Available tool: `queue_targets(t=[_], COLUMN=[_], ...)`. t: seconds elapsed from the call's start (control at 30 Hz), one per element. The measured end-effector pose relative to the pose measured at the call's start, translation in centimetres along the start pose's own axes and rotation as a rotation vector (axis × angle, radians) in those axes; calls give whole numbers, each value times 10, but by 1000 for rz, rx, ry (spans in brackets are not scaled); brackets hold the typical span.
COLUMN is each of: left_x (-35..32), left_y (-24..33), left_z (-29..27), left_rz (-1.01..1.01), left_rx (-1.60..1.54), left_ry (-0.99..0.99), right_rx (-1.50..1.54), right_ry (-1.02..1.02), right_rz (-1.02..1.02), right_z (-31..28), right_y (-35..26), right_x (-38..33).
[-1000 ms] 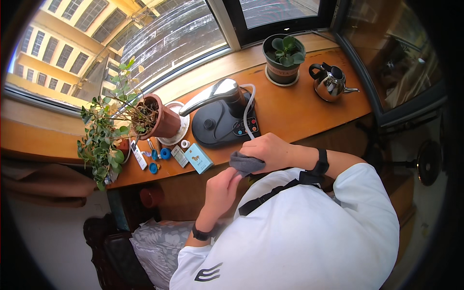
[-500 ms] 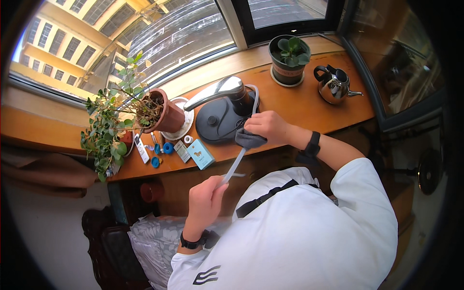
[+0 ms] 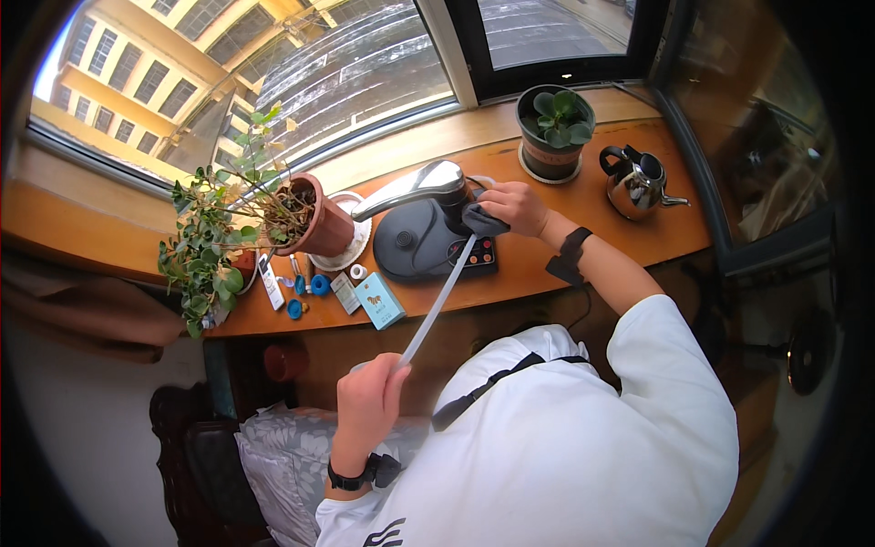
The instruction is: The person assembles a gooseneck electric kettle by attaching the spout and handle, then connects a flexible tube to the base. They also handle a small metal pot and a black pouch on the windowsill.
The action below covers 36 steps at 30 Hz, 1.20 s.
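My left hand [image 3: 367, 406] is closed around the lower end of a pale translucent hose [image 3: 436, 314], low in front of the table edge. The hose runs taut up to my right hand [image 3: 516, 208], which pinches a dark grey cloth [image 3: 483, 220] wrapped about its upper part. Right behind the cloth stands a black electric water dispenser [image 3: 401, 244] with a curved chrome spout [image 3: 415, 190] and a panel of orange-marked buttons. Past my right hand the hose curves behind the spout's column, where part of it is hidden.
A leafy plant in a brown pot [image 3: 319, 223] stands left of the dispenser. In front of it lie a light-blue box [image 3: 379, 301], a blue tape roll [image 3: 319, 284] and small items. To the right are a potted plant [image 3: 551, 137] and a steel kettle [image 3: 635, 182]. Windows [image 3: 547, 32] line the back.
My right hand and the cloth have slid up the hose, away from me, toward the dispenser's column. My left hand has moved lower and left, and the button panel now shows.
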<state>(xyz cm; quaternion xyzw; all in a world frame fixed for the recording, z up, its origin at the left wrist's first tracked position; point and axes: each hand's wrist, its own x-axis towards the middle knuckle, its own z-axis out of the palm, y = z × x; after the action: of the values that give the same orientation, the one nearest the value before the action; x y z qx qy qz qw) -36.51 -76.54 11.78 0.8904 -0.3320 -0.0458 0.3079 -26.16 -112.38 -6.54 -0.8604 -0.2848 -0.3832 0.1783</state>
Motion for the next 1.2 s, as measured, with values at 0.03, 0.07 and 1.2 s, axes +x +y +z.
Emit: queue_targets(t=[0.03, 0.07, 1.2], left_x=[-1, -1, 31], left_y=[1, 2, -59], left_z=[0, 0, 0], left_rz=[-12, -24, -170], left_rx=[-7, -13, -204], left_ry=[-3, -6, -334], right_rx=[-10, -20, 823], right_ry=[-7, -14, -485], right_rz=[9, 19, 506], right_z=[3, 6, -63], right_y=[7, 14, -131], right_x=[-5, -10, 93])
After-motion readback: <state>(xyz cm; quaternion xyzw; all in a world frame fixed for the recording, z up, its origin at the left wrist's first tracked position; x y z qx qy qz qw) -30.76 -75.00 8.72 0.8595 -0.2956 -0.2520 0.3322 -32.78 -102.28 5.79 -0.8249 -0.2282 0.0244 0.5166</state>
